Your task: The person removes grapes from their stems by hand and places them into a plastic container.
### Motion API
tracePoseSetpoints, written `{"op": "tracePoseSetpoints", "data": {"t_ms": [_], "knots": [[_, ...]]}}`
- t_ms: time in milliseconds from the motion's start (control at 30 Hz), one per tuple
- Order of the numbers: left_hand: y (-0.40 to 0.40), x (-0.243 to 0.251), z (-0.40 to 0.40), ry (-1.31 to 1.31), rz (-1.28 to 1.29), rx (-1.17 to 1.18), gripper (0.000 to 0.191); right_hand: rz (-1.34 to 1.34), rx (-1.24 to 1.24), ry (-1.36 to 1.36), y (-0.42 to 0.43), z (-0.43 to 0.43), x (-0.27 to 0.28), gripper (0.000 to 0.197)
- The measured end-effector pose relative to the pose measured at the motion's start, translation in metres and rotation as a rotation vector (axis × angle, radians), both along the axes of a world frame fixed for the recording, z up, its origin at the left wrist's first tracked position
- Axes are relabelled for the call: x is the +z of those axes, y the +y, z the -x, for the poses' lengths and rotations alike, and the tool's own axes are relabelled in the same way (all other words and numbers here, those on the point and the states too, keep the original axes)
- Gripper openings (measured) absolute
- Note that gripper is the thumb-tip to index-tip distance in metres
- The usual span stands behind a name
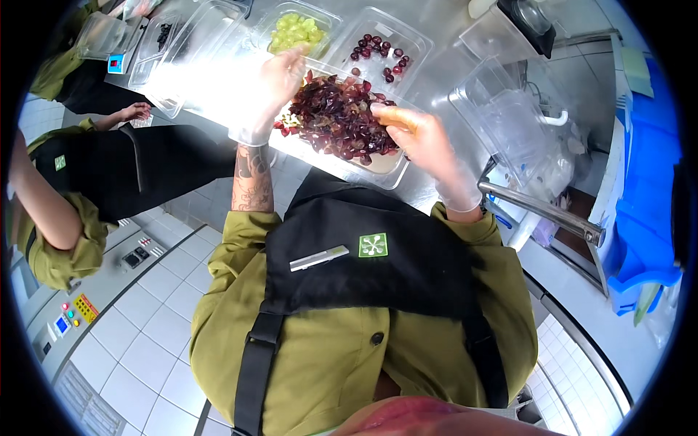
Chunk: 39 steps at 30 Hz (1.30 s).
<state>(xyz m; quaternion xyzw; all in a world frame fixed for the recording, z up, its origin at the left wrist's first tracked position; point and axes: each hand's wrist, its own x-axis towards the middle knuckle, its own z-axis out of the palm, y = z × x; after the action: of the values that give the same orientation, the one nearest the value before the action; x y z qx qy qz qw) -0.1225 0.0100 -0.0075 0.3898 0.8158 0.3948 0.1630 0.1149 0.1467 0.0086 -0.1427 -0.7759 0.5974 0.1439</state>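
Note:
A clear plastic container [388, 179] in front of me is heaped with cut dark red grapes [341, 117]. My left hand [281, 79], in a clear glove, is raised over the heap's left edge, blurred and overlit. My right hand [417, 131], also gloved, is at the heap's right side with its fingers over the grapes; whether it pinches any is hidden. Behind stand a clear container [335, 20] of cut green grapes [296, 32] and another [425, 43] with whole red grapes [366, 48].
Empty clear containers [204, 27] and a scale [116, 63] stand at the upper left. Stacked clear tubs [504, 117] are at the right, beside a metal rail [540, 210] and blue bins [649, 180]. Co-workers in black aprons [163, 158] stand to my left.

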Motion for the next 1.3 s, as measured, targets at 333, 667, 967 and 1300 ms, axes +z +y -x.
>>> {"op": "tracePoseSetpoints", "data": {"t_ms": [333,667,967,1300], "knots": [[0.148,-0.034,0.008,0.447,0.629,-0.510,0.041,-0.478,0.066,-0.036,-0.021,-0.006,-0.013,0.022],[0.216,-0.085,-0.014,0.484,0.611,-0.641,0.034,-0.360,-0.093,0.049,-0.020,-0.028,0.000,0.016],[0.213,-0.131,-0.009,0.818,0.606,-0.527,0.019,-0.396,-0.147,0.148,-0.021,-0.011,0.002,0.014],[0.187,-0.164,0.010,0.523,0.502,-0.345,0.019,-0.284,-0.143,0.216,-0.032,-0.008,0.021,0.015]]}}
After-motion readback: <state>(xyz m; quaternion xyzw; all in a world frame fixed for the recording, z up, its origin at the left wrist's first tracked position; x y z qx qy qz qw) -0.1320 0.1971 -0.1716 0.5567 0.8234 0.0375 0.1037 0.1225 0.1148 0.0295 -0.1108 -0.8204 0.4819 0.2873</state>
